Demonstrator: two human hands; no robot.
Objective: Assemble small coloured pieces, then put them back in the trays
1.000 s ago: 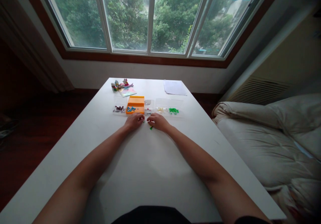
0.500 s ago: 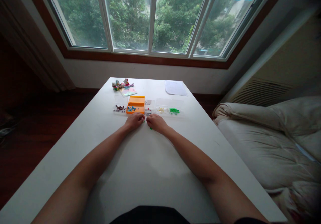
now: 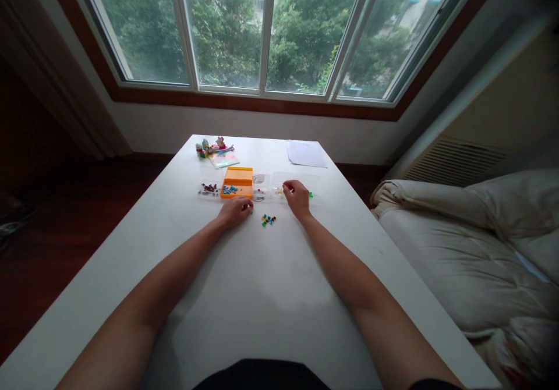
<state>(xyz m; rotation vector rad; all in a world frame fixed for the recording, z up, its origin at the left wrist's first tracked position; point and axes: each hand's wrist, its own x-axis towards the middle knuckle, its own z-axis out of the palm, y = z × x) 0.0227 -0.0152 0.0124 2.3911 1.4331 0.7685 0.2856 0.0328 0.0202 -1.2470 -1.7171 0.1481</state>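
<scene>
My left hand rests on the white table just before the orange box, its fingers closed round something too small to name, with a bit of green by the fingertips. Over the clear tray of pale yellow pieces is my right hand, fingers pinched; what they hold, if anything, is hidden. Between the hands and nearer to me lies a small pile of mixed pieces, blue, yellow, green and dark. Blue pieces lie in the orange box. Green pieces are partly hidden behind my right hand.
Dark brown pieces sit in a clear tray left of the orange box. Small figures and a shiny card lie at the table's back left, white paper at the back right. A beige sofa stands on the right.
My right hand has moved right and away from me, from beside my left hand to the yellow pieces. The mixed pile it covered now shows. My left hand has barely moved.
</scene>
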